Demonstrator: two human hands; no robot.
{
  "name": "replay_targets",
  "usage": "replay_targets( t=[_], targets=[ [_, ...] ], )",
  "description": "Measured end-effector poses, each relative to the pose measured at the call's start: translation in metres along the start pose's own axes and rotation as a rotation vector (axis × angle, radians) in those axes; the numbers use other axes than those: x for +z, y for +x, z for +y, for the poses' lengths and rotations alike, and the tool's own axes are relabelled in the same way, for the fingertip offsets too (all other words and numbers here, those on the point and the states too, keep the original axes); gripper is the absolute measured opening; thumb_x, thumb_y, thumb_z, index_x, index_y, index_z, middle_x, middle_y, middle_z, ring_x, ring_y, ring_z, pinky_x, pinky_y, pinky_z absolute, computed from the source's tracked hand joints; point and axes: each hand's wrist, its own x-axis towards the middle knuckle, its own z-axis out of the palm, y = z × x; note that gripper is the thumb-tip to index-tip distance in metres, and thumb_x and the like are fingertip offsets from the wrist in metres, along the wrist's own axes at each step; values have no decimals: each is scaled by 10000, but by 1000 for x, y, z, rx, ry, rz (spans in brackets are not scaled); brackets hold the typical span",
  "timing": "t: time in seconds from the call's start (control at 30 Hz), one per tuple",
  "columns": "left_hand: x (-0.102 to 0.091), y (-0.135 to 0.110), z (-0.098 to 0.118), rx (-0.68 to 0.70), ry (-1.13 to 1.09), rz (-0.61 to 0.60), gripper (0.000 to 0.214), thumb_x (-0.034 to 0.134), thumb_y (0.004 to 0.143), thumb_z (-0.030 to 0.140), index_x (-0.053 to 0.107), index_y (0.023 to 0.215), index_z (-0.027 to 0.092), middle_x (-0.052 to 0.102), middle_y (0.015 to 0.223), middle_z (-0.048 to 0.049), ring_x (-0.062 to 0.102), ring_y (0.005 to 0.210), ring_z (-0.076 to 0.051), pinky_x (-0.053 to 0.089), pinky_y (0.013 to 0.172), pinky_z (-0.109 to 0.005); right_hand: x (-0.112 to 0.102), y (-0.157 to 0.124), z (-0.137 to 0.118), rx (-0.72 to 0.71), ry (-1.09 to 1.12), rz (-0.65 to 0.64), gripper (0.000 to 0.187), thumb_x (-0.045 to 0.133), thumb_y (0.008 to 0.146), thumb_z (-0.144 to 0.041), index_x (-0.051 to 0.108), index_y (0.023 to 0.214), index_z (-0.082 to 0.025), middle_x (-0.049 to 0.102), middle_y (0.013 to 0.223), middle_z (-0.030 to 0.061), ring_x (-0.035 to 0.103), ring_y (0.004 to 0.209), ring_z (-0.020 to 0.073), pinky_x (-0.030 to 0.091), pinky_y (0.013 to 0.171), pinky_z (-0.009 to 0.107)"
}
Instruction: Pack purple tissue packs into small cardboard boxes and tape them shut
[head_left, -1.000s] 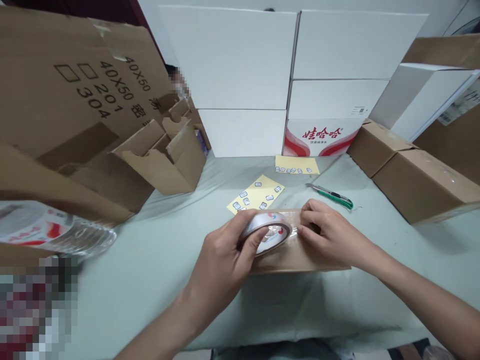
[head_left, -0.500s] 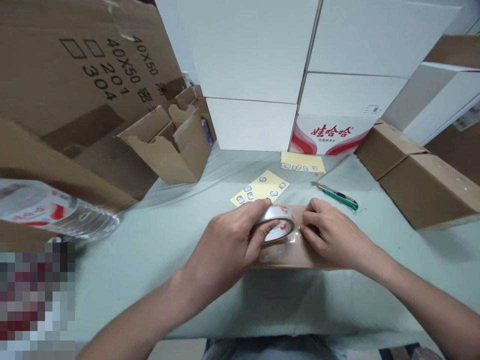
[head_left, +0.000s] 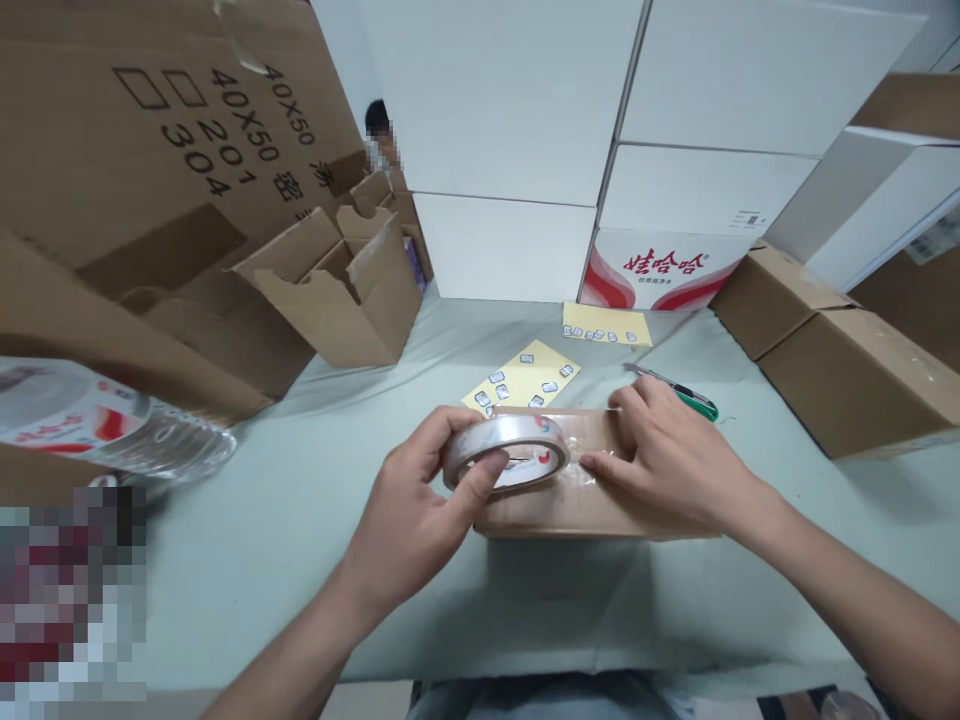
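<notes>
A roll of clear tape is in my left hand, with the thumb inside its ring and the fingers around the outer side. It is tilted over the left part of a small brown cardboard box. My right hand rests on the right part of the box top, its thumb stretched out on a shiny strip of tape and its fingers at the far edge. Beyond the right hand lies a green utility knife, partly hidden by it.
Two yellow sticker sheets lie behind the box. An opened carton and a water bottle are on the left. Closed brown boxes sit on the right, and white boxes form a wall at the back.
My left hand has moved left with the tape roll, showing more of the box top. The right hand's thumb has spread from its fingers onto the tape. A person's head now shows at the back left.
</notes>
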Motion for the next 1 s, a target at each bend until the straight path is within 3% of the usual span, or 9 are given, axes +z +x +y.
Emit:
replay_targets(
  t=[0.13, 0.27, 0.4, 0.5, 0.6, 0.7, 0.8, 0.9, 1.0],
  targets=[
    [6, -8, -7, -98, -194, -44, 327, 626, 911, 514, 628, 1000, 199, 729, 850, -39, 683, 734, -190, 514, 653, -247, 9, 6, -12, -82, 89, 53, 741, 555, 888, -616, 467, 1431, -119, 490, 1440, 264, 481, 1310, 420, 441, 1023, 561],
    [11, -8, -12, -110, -237, -54, 388, 636, 893, 575, 635, 966, 194, 720, 814, -35, 667, 716, -180, 510, 649, -238, 13, 6, -9, -57, 139, -33, 833, 513, 896, -624, 384, 1530, -99, 379, 1565, 261, 371, 1440, 428, 382, 1123, 595],
    [13, -8, -18, -106, -249, -66, 377, 601, 925, 567, 647, 928, 193, 688, 748, -18, 637, 674, -168, 490, 631, -236, 12, -6, 18, 28, 190, -61, 883, 529, 884, -656, 352, 1552, -107, 333, 1603, 243, 282, 1503, 419, 300, 1197, 599],
    [12, -8, -22, -83, -239, -45, 369, 643, 898, 561, 646, 925, 193, 672, 725, -12, 623, 647, -167, 475, 596, -231, 12, -15, 45, 75, 289, -72, 837, 521, 899, -655, 368, 1539, -137, 358, 1601, 220, 298, 1502, 405, 333, 1182, 604],
    [8, -8, -25, -56, -252, -60, 378, 652, 880, 573, 654, 899, 195, 673, 705, -25, 619, 629, -180, 474, 573, -240, 21, -13, 80, 123, 427, -3, 699, 514, 942, -604, 397, 1523, -234, 436, 1575, 149, 429, 1437, 357, 443, 1117, 539],
    [5, -8, -27, -37, -300, -112, 384, 608, 912, 571, 670, 843, 198, 710, 761, -65, 663, 678, -210, 512, 612, -265, 45, 0, 127, 292, 412, 117, 534, 510, 979, -480, 496, 1446, -221, 569, 1448, 159, 564, 1308, 332, 508, 1033, 493],
    [6, -8, -26, -3, -315, -111, 420, 568, 938, 582, 675, 811, 197, 722, 801, -85, 704, 769, -232, 556, 704, -288, 80, 11, 165, 397, 323, 124, 403, 598, 960, -372, 611, 1300, -157, 638, 1311, 189, 596, 1240, 334, 484, 1042, 519],
    [11, -8, -25, 22, -329, -81, 438, 559, 945, 586, 664, 801, 186, 737, 851, -98, 721, 821, -233, 573, 769, -303, 111, 19, 181, 445, 263, 137, 351, 639, 966, -370, 623, 1255, -171, 626, 1307, 116, 612, 1187, 268, 497, 1024, 511],
    [19, -8, -26, 13, -373, -37, 453, 566, 941, 593, 626, 765, 179, 752, 861, -108, 721, 805, -225, 572, 740, -298, 120, 21, 179, 468, 244, 172, 300, 635, 969, -354, 639, 1203, -167, 638, 1258, 103, 621, 1139, 250, 511, 994, 490]
  ],
)
